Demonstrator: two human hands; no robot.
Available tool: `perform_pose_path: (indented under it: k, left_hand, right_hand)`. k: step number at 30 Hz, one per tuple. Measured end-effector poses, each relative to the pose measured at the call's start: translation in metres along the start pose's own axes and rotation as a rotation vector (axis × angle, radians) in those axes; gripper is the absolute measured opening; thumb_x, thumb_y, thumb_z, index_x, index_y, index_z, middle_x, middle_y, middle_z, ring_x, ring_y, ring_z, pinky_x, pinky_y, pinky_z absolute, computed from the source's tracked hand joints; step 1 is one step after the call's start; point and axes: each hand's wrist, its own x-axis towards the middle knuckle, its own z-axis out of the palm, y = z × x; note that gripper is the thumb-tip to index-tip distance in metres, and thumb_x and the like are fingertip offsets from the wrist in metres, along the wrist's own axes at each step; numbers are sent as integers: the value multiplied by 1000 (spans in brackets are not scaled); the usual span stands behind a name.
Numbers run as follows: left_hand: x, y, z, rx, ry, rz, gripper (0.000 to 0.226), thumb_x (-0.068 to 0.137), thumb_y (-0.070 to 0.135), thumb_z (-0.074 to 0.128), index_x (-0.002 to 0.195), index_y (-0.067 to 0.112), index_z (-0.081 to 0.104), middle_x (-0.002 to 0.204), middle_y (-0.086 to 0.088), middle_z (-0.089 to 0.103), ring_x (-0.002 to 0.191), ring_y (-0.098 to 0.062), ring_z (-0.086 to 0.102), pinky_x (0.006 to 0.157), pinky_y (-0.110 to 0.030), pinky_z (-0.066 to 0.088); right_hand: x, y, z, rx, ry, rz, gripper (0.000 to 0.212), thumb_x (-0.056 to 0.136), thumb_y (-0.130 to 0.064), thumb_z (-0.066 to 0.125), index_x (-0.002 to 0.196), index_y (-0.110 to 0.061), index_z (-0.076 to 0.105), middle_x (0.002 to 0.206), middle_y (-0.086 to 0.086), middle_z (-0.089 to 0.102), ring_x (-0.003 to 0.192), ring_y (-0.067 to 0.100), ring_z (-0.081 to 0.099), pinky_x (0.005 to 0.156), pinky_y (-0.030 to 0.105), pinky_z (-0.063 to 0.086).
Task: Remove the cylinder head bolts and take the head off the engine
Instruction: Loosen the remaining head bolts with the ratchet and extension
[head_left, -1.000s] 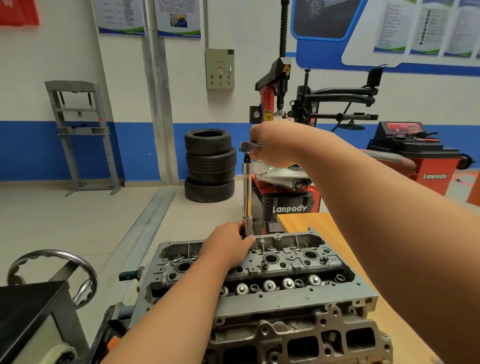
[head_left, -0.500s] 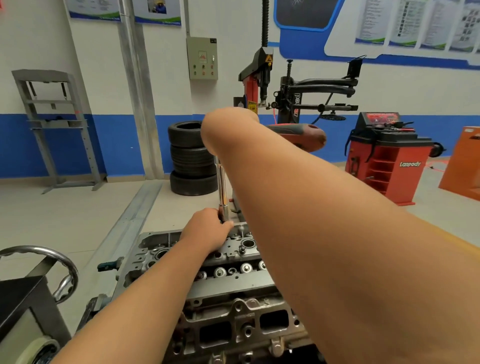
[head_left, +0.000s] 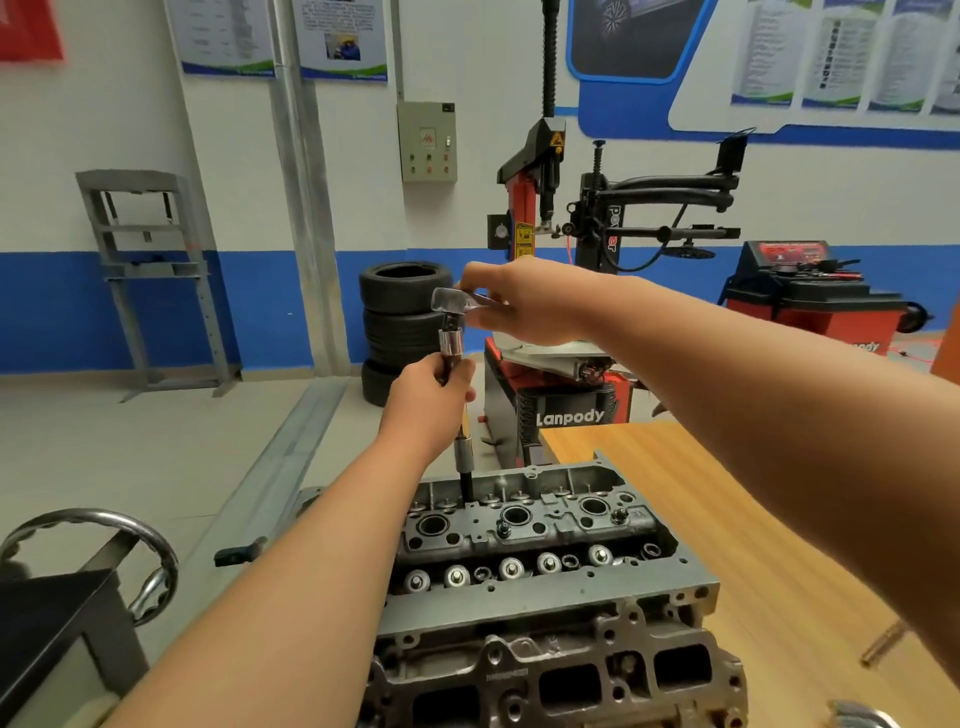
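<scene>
The cylinder head (head_left: 545, 592) is seen as dull grey cast metal, rough and matt. The ratchet (head_left: 450, 301) and its extension bar (head_left: 451, 343) are finished in bright, glossy chrome. The table (head_left: 779, 545) is shown in smooth pale wood, the stacked tyres (head_left: 405, 312) in matt black rubber.

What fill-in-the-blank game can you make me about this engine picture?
The left hand grips the extension bar; the right hand holds the ratchet at its ___.
The stacked tyres are coloured ___.
The table beside the cylinder head is made of ___.
Missing words: top, black, wood.
</scene>
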Motion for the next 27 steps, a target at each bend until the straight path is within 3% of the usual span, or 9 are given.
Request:
perform_pose_path:
  k: [4, 10, 14, 17, 20, 25, 27]
  left_hand:
    - [0, -4, 1, -37, 6, 4, 27, 97, 38, 51, 77, 25, 62, 66, 14, 63, 57, 0, 55, 40, -7, 35]
    - [2, -5, -2, -22, -15, -13, 25, 97, 43, 50, 82, 28, 63, 70, 15, 66, 66, 0, 57, 54, -18, 37]
    - [3, -7, -3, -40, -37, -25, 24, 97, 42, 51, 84, 27, 64, 70, 22, 67, 63, 11, 57, 60, -21, 36]
    - [5, -9, -3, -30, -43, -36, 25, 97, 40, 52, 82, 26, 66, 73, 23, 68, 69, 3, 60, 62, -24, 37]
    - [7, -8, -2, -29, -46, -44, 25, 96, 39, 53, 79, 26, 67, 74, 20, 69, 74, -4, 61, 64, -25, 38]
    - [4, -7, 0, -64, -50, -34, 27, 96, 38, 54, 77, 24, 67, 70, 22, 67, 64, 10, 57, 64, -24, 38]
    - [4, -8, -1, -78, -56, -34, 24, 96, 38, 54, 80, 26, 67, 71, 19, 68, 64, 10, 57, 64, -24, 38]
  right_hand:
    - [5, 15, 2, -8, 8, -101, 25, 98, -36, 50, 119, -23, 46, 75, -15, 46, 65, 6, 49, 55, 28, 39]
    - [24, 19, -9, -239, -10, -289, 40, 97, -42, 48, 133, -27, 41, 93, -11, 49, 80, 16, 52, 59, 28, 35]
    - [28, 24, -10, -288, -7, -344, 43, 97, -43, 47, 136, -29, 38, 106, -7, 56, 80, 13, 47, 55, 24, 31]
    - [24, 30, -1, -260, 6, -329, 45, 98, -42, 46, 139, -27, 37, 121, 2, 59, 83, 12, 46, 63, 27, 34]
    - [23, 37, 5, -219, 28, -344, 43, 97, -42, 45, 137, -28, 37, 120, 1, 60, 77, 11, 45, 52, 21, 28]
    - [30, 43, 8, -251, 91, -413, 39, 98, -46, 38, 134, -34, 31, 118, 0, 62, 55, -2, 31, 48, 17, 19]
    - [32, 47, 11, -245, 125, -469, 46, 95, -46, 36, 137, -27, 34, 117, 2, 63, 53, 7, 35, 49, 19, 20]
